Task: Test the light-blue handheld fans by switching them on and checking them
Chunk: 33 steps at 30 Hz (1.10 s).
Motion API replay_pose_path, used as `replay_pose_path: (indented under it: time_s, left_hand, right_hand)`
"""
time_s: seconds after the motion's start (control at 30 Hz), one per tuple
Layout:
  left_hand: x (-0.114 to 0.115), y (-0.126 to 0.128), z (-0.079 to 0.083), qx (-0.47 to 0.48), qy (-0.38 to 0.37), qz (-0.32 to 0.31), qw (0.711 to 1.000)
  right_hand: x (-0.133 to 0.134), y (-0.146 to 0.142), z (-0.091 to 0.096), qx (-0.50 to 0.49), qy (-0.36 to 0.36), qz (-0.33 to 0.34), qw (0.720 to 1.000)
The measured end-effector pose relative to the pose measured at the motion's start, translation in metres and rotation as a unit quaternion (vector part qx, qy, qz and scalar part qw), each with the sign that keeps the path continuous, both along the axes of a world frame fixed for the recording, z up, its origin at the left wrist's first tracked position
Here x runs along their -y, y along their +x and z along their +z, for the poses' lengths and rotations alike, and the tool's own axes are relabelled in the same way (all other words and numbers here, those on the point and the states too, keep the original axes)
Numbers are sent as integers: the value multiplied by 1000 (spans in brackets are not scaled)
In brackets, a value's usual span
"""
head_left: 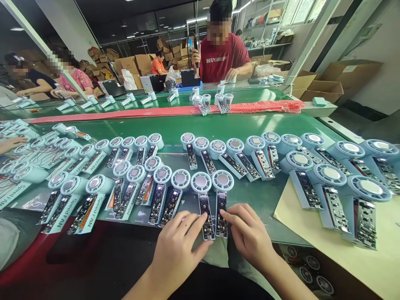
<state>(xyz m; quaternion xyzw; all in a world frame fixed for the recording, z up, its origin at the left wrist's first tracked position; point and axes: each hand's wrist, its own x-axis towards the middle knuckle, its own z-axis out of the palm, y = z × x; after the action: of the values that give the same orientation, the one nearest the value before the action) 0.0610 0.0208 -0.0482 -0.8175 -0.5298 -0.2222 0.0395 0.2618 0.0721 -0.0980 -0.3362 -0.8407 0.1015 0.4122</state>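
Window [307,11] lt top R, glare on grn belt [250,121], edges stretched

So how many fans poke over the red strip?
4: two fans side by side, two more just to their right, before the person in red. Others may be hidden.

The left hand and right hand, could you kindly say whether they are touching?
Apart: the head view shows fan handles in the gap between the left hand and the right hand.

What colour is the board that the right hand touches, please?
The board is mostly black, clearest in the head view.
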Motion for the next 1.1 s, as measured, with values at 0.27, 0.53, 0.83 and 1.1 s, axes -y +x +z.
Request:
replay_pose_path:
  time_s: [0.27, 0.53, 0.83, 1.1]
  left_hand:
    - [1, 1, 5, -23, -13, 7, 1000]
    - [2, 0, 6, -35, -22, 1, 999]
    - [1, -3, 6, -38, -37, -9, 999]
    - [-5, 1, 15, -32, 7, -26, 999]
  right_hand:
    - [2, 1, -1, 4, -2, 6, 1000]
    - [3, 3, -1, -7, -8, 2, 1000]
    - [2, 2, 0, 11, 3, 11, 1000]
    - [3, 3, 6, -1, -19, 2, 1000]
